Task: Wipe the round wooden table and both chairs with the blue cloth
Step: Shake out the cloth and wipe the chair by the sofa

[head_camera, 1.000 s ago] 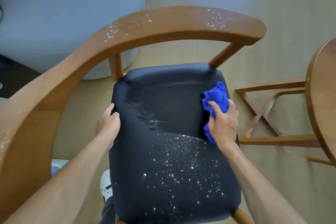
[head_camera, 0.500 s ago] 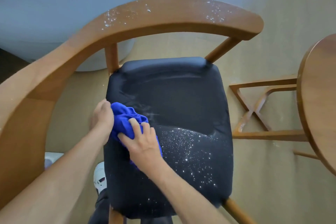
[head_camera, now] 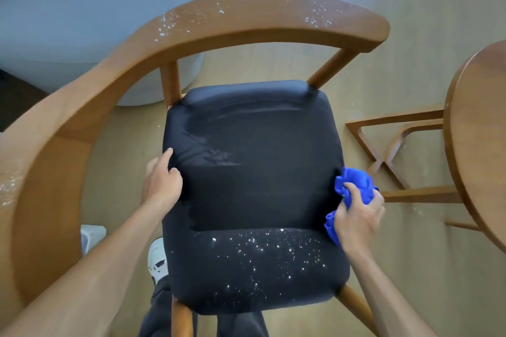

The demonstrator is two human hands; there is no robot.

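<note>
A wooden chair with a curved backrest (head_camera: 246,22) and a black padded seat (head_camera: 254,189) stands below me. White crumbs speckle the seat's near strip and the backrest top. My right hand (head_camera: 357,216) grips the bunched blue cloth (head_camera: 356,183) at the seat's right edge. My left hand (head_camera: 161,178) rests on the seat's left edge, fingers over the cushion. The middle of the seat looks dark and wiped. The round wooden table (head_camera: 476,139) shows at the right edge.
A pale blue-grey rounded sofa (head_camera: 95,16) sits behind the chair at upper left. The table's wooden cross base (head_camera: 394,156) lies on the floor right of the chair. My legs and a white shoe (head_camera: 157,260) are under the seat's near-left side.
My right hand swept the blue cloth from the seat's left side across to its right edge, clearing a band of crumbs. My left hand stayed on the left edge.
</note>
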